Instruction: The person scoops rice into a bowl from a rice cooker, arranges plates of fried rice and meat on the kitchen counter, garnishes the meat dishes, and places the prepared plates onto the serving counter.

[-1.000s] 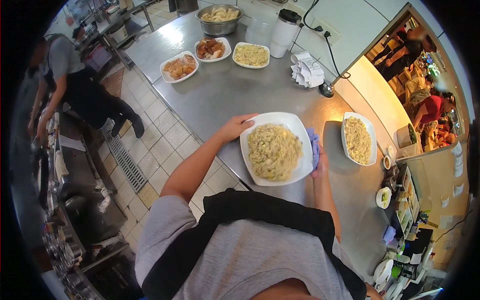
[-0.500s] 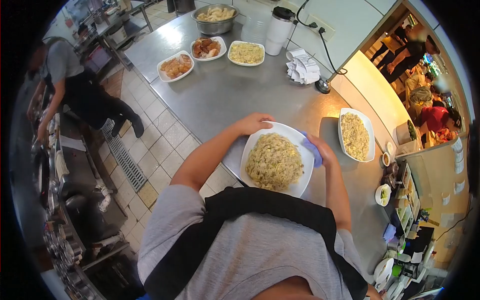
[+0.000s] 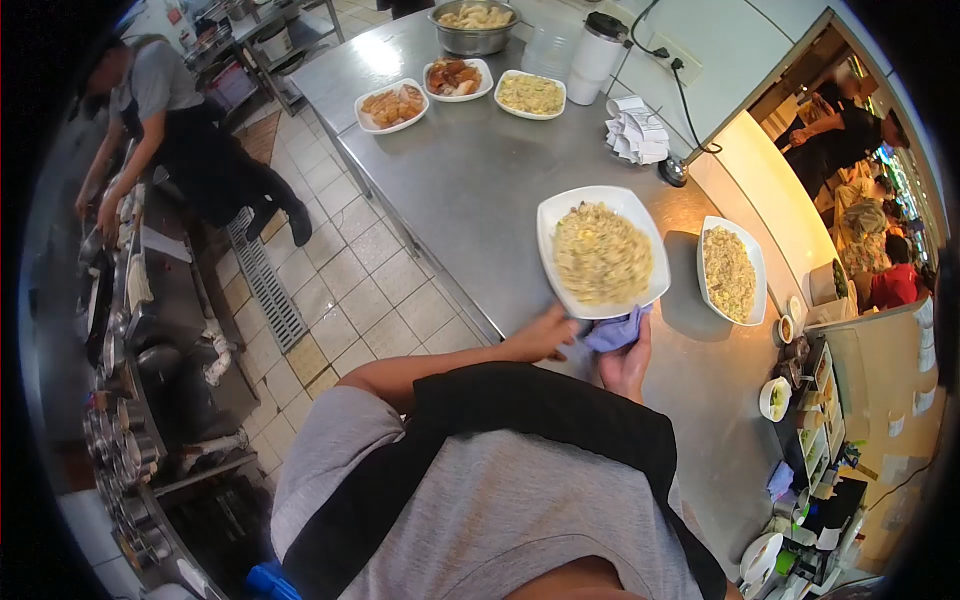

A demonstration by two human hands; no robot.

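Observation:
A white plate of fried rice (image 3: 602, 258) is over the steel counter in front of me; the rice is smeared by motion. I cannot tell whether the plate rests on the metal. At its near edge my right hand (image 3: 628, 365) is closed on a purple cloth (image 3: 618, 330), which touches the rim. My left hand (image 3: 543, 335) is just off the plate's near-left corner, slightly blurred, its fingers apart and holding nothing. To the right sits a second white plate of fried rice (image 3: 730, 270).
Three small dishes of food, including a yellow one (image 3: 530, 95), stand at the far end by a steel bowl (image 3: 474, 36). A white tumbler (image 3: 597, 58), paper slips (image 3: 636, 132) and a bell (image 3: 673, 172) line the wall. A co-worker (image 3: 165, 100) bends over the stove at left.
The plate has moved away from my body and turned. My left hand has let go of its rim and come back toward me. My right hand has shifted with the cloth to the near edge.

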